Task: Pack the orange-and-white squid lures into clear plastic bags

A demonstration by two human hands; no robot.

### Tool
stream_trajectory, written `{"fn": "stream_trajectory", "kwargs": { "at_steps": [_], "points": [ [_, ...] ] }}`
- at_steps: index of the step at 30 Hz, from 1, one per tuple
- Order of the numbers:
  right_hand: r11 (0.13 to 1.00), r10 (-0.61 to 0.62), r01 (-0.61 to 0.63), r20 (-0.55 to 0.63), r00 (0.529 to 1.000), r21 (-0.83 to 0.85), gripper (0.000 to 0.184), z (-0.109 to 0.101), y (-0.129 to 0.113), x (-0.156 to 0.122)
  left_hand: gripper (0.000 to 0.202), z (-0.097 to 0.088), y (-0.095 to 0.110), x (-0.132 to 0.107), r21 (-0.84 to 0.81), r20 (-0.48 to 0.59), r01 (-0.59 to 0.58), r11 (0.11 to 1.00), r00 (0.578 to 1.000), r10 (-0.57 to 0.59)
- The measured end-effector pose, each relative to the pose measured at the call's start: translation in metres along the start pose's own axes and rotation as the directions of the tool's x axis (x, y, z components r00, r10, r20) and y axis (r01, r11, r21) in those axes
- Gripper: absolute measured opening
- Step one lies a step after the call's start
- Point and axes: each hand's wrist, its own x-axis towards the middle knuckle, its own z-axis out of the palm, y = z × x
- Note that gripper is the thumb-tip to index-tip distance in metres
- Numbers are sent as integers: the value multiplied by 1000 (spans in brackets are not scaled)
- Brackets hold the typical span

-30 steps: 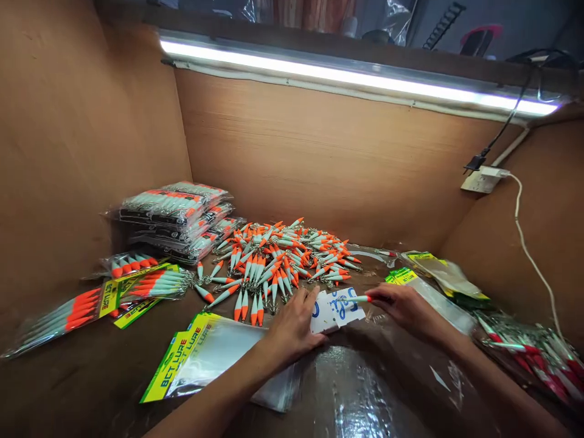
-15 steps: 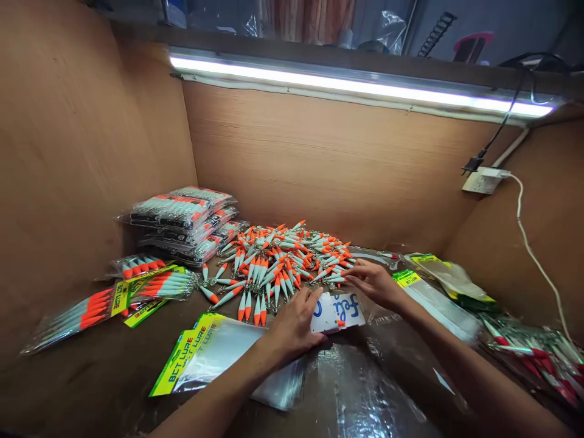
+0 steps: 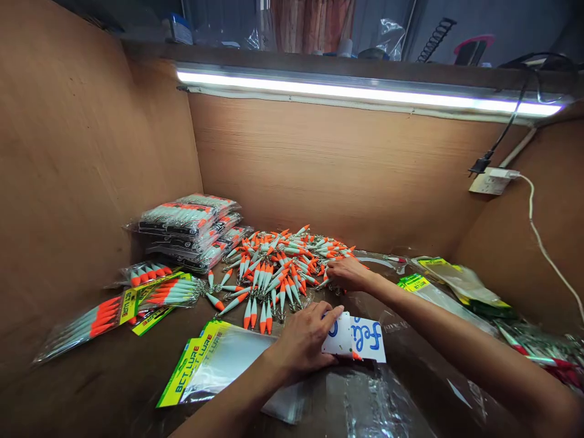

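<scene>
My left hand [image 3: 310, 337] grips a white card piece [image 3: 368, 340] with blue handwriting, fingers over its left end. A small orange tip shows at the card's lower edge. At the right side of a heap of orange-and-white fishing lures [image 3: 283, 261] with metal hooks, my right hand [image 3: 349, 274] is closed with curled fingers. A lure [image 3: 323, 283] shows just under its fingertips, which are partly hidden. Below the heap, left of my left hand, lie clear bags with yellow BCT LURE headers [image 3: 187, 371].
Packed lure bundles [image 3: 182, 225] are stacked at the back left, with filled BCT LURE packs [image 3: 98, 319] before them. More clear bags [image 3: 440, 298] and red-and-white lures [image 3: 547, 353] lie at right. A plug [image 3: 481, 164] hangs near the outlet. A lit tube [image 3: 365, 91] runs overhead.
My right hand has moved left into the edge of the heap, its fingers curling in. My left hand and the card have shifted down and right in view; the whole view has shifted slightly too.
</scene>
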Motion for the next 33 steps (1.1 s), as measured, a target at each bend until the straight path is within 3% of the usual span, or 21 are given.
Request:
{"fn": "stream_trajectory", "kwargs": {
  "at_steps": [3, 7, 9, 12, 13, 14, 15, 17, 20, 22, 24, 26, 30, 33],
  "points": [
    [992, 40, -32, -65, 997, 123, 13, -9, 5, -10, 97, 1, -1, 0, -7, -8, 13, 1000, 1000, -13],
    [934, 93, -53, -98, 991, 352, 35, -19, 11, -41, 96, 0, -3, -1, -32, -24, 50, 998, 998, -51],
    [757, 166, -94, -51, 985, 646, 44, -19, 10, -64, 95, 0, -4, -1, -44, -32, 78, 996, 996, -80],
    [277, 247, -179, 110, 963, 944, 46, -19, 3, -101, 97, 2, -8, -1, -63, -57, 96, 993, 993, -100],
    [202, 245, -210, 159, 956, 956, 45, -20, 0, -113, 96, 3, -10, 0, -69, -68, 95, 993, 993, -100],
    [188, 239, -242, 194, 951, 952, 44, -21, -4, -124, 95, 4, -12, 0, -74, -82, 94, 993, 992, -100],
    [230, 237, -269, 214, 948, 935, 42, -22, -9, -135, 92, 4, -14, 1, -77, -97, 94, 993, 990, -101],
    [430, 280, -297, 187, 942, 853, 34, -24, -21, -151, 88, 6, -16, 2, -80, -115, 96, 992, 988, -105],
    [778, 380, -310, -15, 925, 547, 21, -25, -46, -164, 89, 4, -16, 3, -80, -97, 93, 992, 990, -100],
    [902, 368, -311, -159, 916, 300, 18, -22, -63, -163, 91, 2, -13, 4, -74, -68, 79, 994, 994, -84],
    [951, 307, -285, -235, 922, 122, 17, -17, -79, -155, 92, 0, -8, 5, -66, -53, 65, 996, 996, -69],
    [969, 246, -242, -252, 936, 49, 16, -11, -91, -144, 91, -1, -3, 5, -61, -54, 55, 997, 997, -58],
    [993, 95, -78, -204, 974, 92, 18, -1, -98, -129, 92, 0, 2, 5, -65, -37, 37, 997, 999, -40],
    [978, -60, 89, -155, 986, 187, 18, -3, -87, -127, 97, 2, 0, 4, -63, -11, 45, 997, 999, -46]
  ]
}}
